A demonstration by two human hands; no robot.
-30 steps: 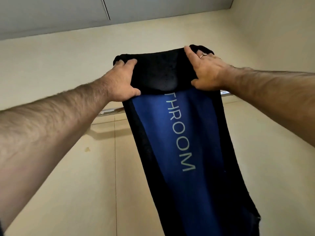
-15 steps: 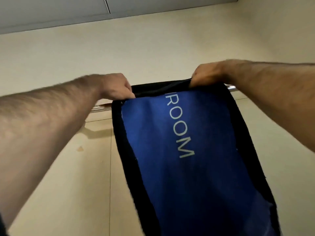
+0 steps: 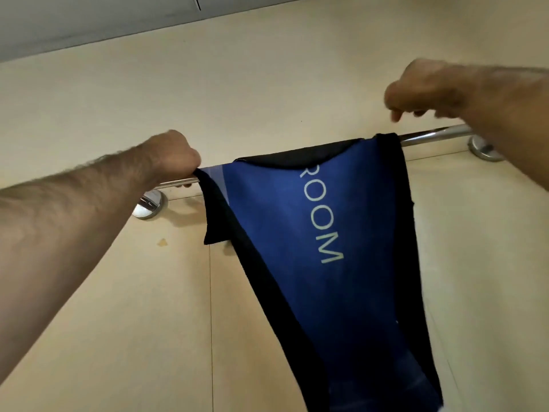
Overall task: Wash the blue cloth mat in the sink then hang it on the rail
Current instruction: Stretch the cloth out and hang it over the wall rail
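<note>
The blue cloth mat (image 3: 300,233) is draped over the rail (image 3: 430,135), a chrome bar fixed across the beige tiled wall (image 3: 118,292) on two round mounts, one at about eight o'clock from the centre of the view (image 3: 147,206) and one at about two o'clock (image 3: 482,149). The long front part of the mat is seen hanging down toward five o'clock, its blue face bordered in black and printed with the pale letters "ROOM" (image 3: 322,215); a short black flap is seen behind it at nine o'clock. The left hand (image 3: 170,156) is held at the mat's upper left corner, at about nine o'clock, its grip clamped on the black edge right at the rail, with fingertips seen curled under the bar. The right hand (image 3: 421,90) is raised at about one o'clock, above the rail and apart from the mat, its fingers loosely curled downward and nothing held in its grip. A grey ceiling panel (image 3: 89,19) is visible at eleven o'clock.
</note>
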